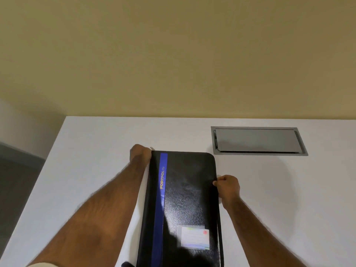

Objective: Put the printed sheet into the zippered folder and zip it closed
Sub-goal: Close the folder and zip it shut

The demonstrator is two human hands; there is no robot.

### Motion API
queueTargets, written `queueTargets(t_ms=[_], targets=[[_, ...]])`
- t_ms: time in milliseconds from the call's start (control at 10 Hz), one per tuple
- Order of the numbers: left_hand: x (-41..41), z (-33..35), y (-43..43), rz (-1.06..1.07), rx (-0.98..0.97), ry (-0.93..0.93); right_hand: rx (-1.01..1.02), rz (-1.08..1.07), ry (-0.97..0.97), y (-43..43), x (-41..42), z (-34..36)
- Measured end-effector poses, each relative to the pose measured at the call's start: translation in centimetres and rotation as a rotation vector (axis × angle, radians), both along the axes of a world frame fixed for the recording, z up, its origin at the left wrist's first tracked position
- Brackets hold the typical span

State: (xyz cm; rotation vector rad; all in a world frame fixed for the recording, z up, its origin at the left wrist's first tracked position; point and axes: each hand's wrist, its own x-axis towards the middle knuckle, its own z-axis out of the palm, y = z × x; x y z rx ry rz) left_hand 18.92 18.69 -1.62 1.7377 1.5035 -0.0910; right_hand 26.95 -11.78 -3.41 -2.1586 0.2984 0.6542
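A black zippered folder (188,199) lies closed on the white table (96,151), with a blue stripe reading PORTFOLIO and a label pocket near its front. My left hand (140,154) grips the folder's far left corner. My right hand (228,186) is closed at the folder's right edge, fingers pinched where the zipper runs; the zipper pull itself is hidden. No printed sheet is visible; a thin white strip shows along the folder's left side.
A grey recessed cable hatch (258,140) sits in the table at the back right. A yellowish wall stands behind the table. The table's left edge drops to a dark floor (17,180).
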Motion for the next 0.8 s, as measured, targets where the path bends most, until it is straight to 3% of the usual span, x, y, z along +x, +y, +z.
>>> queueTargets(t_ms=[100, 300, 500, 800], targets=[[-3.1, 0.1, -2.6, -0.141, 0.107, -0.026, -0.021, 0.009, -0.019, 0.3, -0.7, 0.6], [-8.3, -0.3, -7.8, -0.197, 0.145, -0.079, -0.121, 0.021, -0.06, 1.5, -1.7, 1.5], [-9.8, 0.0, -7.5, -0.247, 0.084, -0.156, -0.129, 0.078, -0.073, 2.0, -2.0, 2.1], [-10.3, 3.6, -8.2, -0.491, 0.103, -0.019, -0.163, 0.279, -0.034, 0.4, -3.9, 5.3]])
